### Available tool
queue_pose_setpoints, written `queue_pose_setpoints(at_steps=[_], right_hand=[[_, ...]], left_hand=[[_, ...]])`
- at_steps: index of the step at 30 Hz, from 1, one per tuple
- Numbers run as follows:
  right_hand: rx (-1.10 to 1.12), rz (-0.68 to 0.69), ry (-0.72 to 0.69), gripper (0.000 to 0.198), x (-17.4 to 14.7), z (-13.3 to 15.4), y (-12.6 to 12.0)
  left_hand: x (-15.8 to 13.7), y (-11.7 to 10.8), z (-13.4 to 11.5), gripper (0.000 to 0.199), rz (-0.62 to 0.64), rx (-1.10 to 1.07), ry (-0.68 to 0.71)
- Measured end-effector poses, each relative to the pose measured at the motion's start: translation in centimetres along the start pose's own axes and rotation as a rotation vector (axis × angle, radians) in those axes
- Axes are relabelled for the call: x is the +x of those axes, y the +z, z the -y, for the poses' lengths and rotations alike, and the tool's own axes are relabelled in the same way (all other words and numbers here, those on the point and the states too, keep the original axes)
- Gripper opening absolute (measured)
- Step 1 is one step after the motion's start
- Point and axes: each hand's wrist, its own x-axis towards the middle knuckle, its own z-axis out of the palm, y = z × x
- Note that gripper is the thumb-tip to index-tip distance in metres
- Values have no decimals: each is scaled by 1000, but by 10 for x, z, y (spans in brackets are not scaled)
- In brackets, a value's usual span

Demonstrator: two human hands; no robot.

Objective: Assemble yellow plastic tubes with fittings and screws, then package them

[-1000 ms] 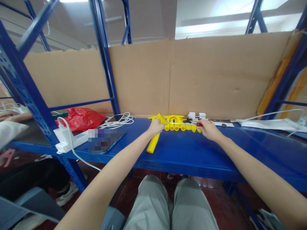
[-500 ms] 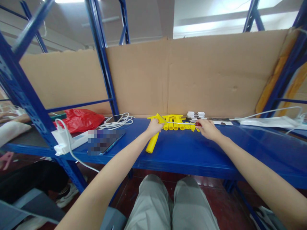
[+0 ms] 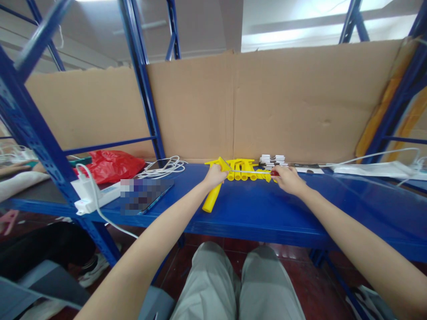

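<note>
My left hand [image 3: 215, 176] is closed around a yellow plastic handle [image 3: 211, 201], a T-shaped piece with a thick round grip. The grip slants down toward me over the blue shelf. My right hand [image 3: 288, 178] pinches the reddish end of a thin metal rod [image 3: 251, 172]. This rod runs leftward to the head of the yellow handle, where a bent or angled part shows; I cannot tell how they join. Behind the rod lies a row of several similar yellow pieces [image 3: 244, 176], their round ends facing me. Smaller yellow parts [image 3: 263, 175] lie near my right fingers.
White and black stacked pieces [image 3: 271, 161] stand against the cardboard wall [image 3: 283, 102]. At left are a coiled white cable [image 3: 171, 168], a phone-like device [image 3: 156, 198], a white power strip [image 3: 110, 194] and a red bag [image 3: 113, 166]. Another person's arm [image 3: 20, 180] rests beyond the blue post.
My hands, the yellow handle and the rod stay almost in place. At far left the other person's arm has shifted slightly.
</note>
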Motion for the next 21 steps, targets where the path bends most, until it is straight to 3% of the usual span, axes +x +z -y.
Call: queue_pose_setpoints(at_steps=[21], right_hand=[[4,7,-9,22,0,0,1]], left_hand=[[-4,0,-4,30,-8,25,7]])
